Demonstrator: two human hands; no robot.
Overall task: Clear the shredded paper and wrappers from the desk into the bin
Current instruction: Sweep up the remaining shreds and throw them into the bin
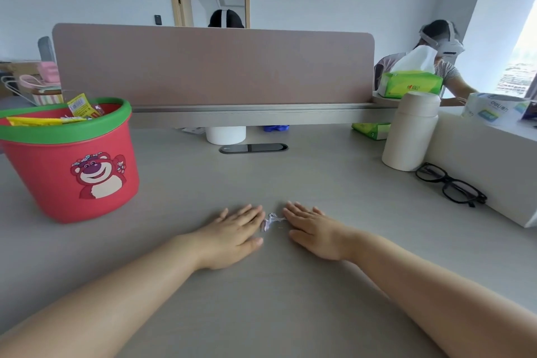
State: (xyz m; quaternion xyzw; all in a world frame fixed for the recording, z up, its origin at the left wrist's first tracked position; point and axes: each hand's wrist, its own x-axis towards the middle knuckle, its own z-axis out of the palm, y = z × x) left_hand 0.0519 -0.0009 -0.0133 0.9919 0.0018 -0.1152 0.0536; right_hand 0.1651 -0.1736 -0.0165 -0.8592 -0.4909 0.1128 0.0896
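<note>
Both hands are laid flat, palms down, on the desk (290, 314) at lower centre of the frame. The left hand (232, 237) is spread open with nothing held; the right hand (313, 231) is the same, fingers extended, empty. A small clump of shredded paper (270, 221) is seen between them, just beside the fingertips of each, apparently being herded into one pile. Whether the paper is actually touched by either hand cannot be told.

The red bin (71, 160), green-rimmed with a bear print, is placed at left of the frame, well apart from the clump. Yellow wrappers (52, 116) are already seen inside it, poking above the rim. No other scraps are visible on the desk, so the task is judged nearly done.

Risks from here: the shreds are light and loose, so some could be dropped on the carry across to the bin if the clump is pinched poorly. Bits could be scattered outward if the hands are pressed together too fast. Small flecks could be left behind, flat on the surface and hard to lift. The bin looks fairly full at the top, so paper could be caught on the wrappers and spilled back over the rim. Glasses (450, 184) and a cream flask (411, 131) at right are well clear and unlikely to be disturbed.
</note>
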